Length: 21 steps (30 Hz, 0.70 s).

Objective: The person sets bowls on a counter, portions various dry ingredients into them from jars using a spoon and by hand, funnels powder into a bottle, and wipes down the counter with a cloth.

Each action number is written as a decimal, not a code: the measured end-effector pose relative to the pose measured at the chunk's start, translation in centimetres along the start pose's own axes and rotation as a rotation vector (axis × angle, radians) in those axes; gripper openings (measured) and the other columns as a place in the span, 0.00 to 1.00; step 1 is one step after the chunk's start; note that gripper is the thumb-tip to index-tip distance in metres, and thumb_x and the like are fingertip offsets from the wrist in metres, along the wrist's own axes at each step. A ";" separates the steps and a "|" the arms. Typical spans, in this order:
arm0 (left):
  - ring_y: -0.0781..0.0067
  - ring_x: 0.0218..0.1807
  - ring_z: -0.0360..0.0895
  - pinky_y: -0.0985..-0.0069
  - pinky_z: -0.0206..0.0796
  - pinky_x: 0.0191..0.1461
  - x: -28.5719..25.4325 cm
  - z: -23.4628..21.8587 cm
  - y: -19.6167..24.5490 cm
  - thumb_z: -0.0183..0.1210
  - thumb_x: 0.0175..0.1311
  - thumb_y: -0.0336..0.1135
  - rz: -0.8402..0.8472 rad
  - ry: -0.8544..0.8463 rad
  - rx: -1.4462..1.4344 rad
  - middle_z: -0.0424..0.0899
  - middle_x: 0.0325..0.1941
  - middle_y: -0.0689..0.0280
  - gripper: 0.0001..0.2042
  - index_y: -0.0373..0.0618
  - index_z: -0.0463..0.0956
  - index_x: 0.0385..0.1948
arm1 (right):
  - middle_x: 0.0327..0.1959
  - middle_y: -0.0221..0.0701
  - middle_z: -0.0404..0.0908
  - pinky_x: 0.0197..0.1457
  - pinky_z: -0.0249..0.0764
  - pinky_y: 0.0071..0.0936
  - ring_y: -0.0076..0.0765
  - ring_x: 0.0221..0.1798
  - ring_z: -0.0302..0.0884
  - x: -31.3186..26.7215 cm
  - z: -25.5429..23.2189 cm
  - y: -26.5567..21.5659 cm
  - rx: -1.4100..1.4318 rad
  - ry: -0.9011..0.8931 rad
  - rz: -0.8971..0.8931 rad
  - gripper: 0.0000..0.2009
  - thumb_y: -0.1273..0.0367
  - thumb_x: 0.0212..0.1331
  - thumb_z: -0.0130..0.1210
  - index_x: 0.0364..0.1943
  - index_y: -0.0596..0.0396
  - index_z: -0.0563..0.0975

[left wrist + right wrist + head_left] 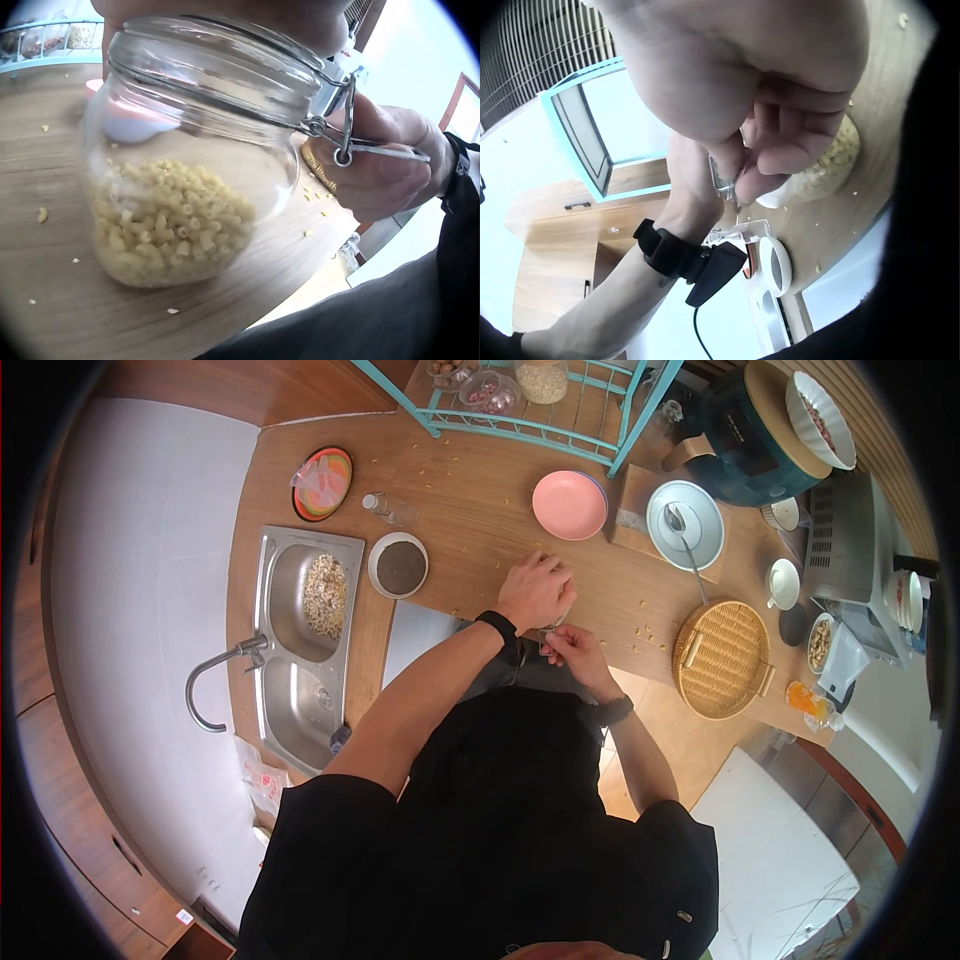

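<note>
A clip-top glass jar (202, 97), partly filled with elbow macaroni (176, 225), stands on the wooden counter. In the head view my left hand (537, 595) lies over its top and mostly hides it. The left wrist view shows that palm across the glass lid, with skin coming down past the rim at the far side. My right hand (574, 653) is at the jar's near side. Its thumb and fingers pinch the metal wire clasp (375, 148), which sticks out from the jar's neck. In the right wrist view the right fingers (787, 154) partly cover the clasp.
Loose macaroni pieces lie around the jar. To the left are a bowl of dark grains (402, 567), a small glass bottle (376, 503) and a sink (355, 555). A pink plate (569, 505), a bowl with a spoon (705, 510) and a wicker basket (722, 660) stand to the right.
</note>
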<state>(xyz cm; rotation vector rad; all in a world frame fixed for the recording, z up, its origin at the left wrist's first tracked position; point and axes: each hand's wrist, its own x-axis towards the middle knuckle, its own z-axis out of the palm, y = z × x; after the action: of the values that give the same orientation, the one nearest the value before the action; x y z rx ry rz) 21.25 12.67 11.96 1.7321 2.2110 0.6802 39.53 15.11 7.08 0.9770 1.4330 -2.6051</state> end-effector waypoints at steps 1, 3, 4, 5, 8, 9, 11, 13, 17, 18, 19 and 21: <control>0.55 0.46 0.77 0.58 0.74 0.45 -0.1 0.0 -0.1 0.57 0.57 0.38 -0.004 -0.001 0.000 0.82 0.37 0.61 0.08 0.44 0.80 0.29 | 0.30 0.25 0.83 0.33 0.69 0.14 0.15 0.29 0.76 -0.1 0.1 -0.1 0.000 -0.002 0.003 0.11 0.66 0.72 0.54 0.46 0.59 0.79; 0.58 0.47 0.77 0.58 0.76 0.41 0.0 0.1 -0.3 0.56 0.59 0.38 0.018 -0.012 0.035 0.81 0.38 0.65 0.07 0.47 0.79 0.31 | 0.32 0.27 0.84 0.35 0.72 0.15 0.17 0.31 0.77 -0.3 -0.1 -0.6 -0.023 -0.013 0.012 0.11 0.65 0.72 0.54 0.46 0.59 0.79; 0.58 0.47 0.77 0.58 0.76 0.41 -0.1 0.2 -0.3 0.56 0.59 0.38 0.017 -0.011 0.034 0.81 0.38 0.65 0.07 0.47 0.79 0.31 | 0.32 0.27 0.84 0.35 0.72 0.15 0.17 0.31 0.77 -0.4 -0.1 -0.8 -0.023 -0.013 0.013 0.11 0.65 0.72 0.54 0.46 0.59 0.79; 0.58 0.47 0.77 0.58 0.76 0.42 0.0 0.2 -0.4 0.56 0.59 0.38 0.024 -0.013 0.032 0.81 0.38 0.65 0.07 0.47 0.80 0.31 | 0.34 0.28 0.84 0.37 0.74 0.16 0.19 0.33 0.79 -0.5 -0.1 -1.1 0.030 -0.026 0.051 0.13 0.63 0.72 0.53 0.46 0.59 0.79; 0.58 0.48 0.77 0.58 0.76 0.42 0.1 0.1 -0.4 0.56 0.58 0.38 0.029 -0.032 0.027 0.81 0.39 0.65 0.07 0.47 0.80 0.31 | 0.37 0.31 0.85 0.43 0.77 0.19 0.23 0.37 0.81 -0.7 0.1 -2.0 0.153 -0.017 0.132 0.15 0.60 0.73 0.53 0.47 0.60 0.79; 0.58 0.48 0.77 0.58 0.76 0.42 0.1 0.0 -0.3 0.56 0.58 0.38 0.025 -0.049 0.027 0.81 0.39 0.65 0.07 0.47 0.80 0.30 | 0.39 0.33 0.85 0.47 0.78 0.20 0.25 0.40 0.82 -0.8 0.2 -2.3 0.224 0.003 0.176 0.16 0.59 0.73 0.52 0.47 0.60 0.79; 0.58 0.48 0.77 0.58 0.75 0.46 0.1 0.0 -0.3 0.55 0.58 0.37 0.019 -0.041 0.020 0.81 0.40 0.64 0.07 0.47 0.80 0.31 | 0.40 0.34 0.85 0.48 0.79 0.21 0.27 0.41 0.83 -1.0 0.2 -3.2 0.281 0.003 0.233 0.17 0.59 0.73 0.52 0.48 0.61 0.79; 0.57 0.49 0.76 0.58 0.74 0.50 0.1 -0.2 0.0 0.55 0.58 0.37 0.016 -0.036 0.009 0.81 0.40 0.64 0.07 0.47 0.79 0.31 | 0.41 0.35 0.85 0.50 0.79 0.22 0.28 0.43 0.83 -1.3 0.3 -4.1 0.339 0.008 0.292 0.18 0.58 0.73 0.51 0.49 0.61 0.78; 0.57 0.52 0.74 0.56 0.65 0.61 0.4 -0.5 -0.1 0.55 0.60 0.37 0.246 0.192 0.156 0.80 0.41 0.62 0.07 0.46 0.79 0.31 | 0.42 0.36 0.84 0.50 0.80 0.24 0.29 0.44 0.83 -1.5 1.2 -5.0 0.281 0.028 0.254 0.16 0.64 0.69 0.56 0.51 0.63 0.77; 0.57 0.52 0.73 0.56 0.62 0.63 0.4 -0.2 -0.3 0.54 0.60 0.36 0.264 0.170 0.108 0.80 0.41 0.62 0.07 0.45 0.79 0.32 | 0.42 0.37 0.84 0.49 0.80 0.24 0.29 0.44 0.83 -1.5 1.3 -4.9 0.195 0.019 0.215 0.15 0.66 0.68 0.58 0.51 0.64 0.76; 0.57 0.52 0.73 0.56 0.62 0.63 0.3 0.0 -0.4 0.54 0.60 0.36 0.264 0.175 0.109 0.80 0.41 0.62 0.07 0.45 0.79 0.32 | 0.42 0.37 0.84 0.49 0.80 0.24 0.29 0.44 0.83 -1.2 0.9 -4.1 0.191 0.018 0.213 0.15 0.66 0.68 0.58 0.51 0.64 0.76; 0.57 0.52 0.73 0.58 0.64 0.59 0.2 0.2 -0.7 0.54 0.60 0.36 0.200 0.015 0.034 0.80 0.40 0.62 0.07 0.45 0.79 0.31 | 0.42 0.35 0.84 0.48 0.81 0.24 0.30 0.42 0.83 -0.2 0.1 -2.1 0.134 0.003 0.100 0.16 0.70 0.64 0.61 0.52 0.65 0.76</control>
<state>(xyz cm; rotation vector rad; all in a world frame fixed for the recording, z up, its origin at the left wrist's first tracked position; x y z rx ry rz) 20.70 12.77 11.40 1.9905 2.0888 0.7041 39.01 16.18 8.86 1.0381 1.1896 -2.6558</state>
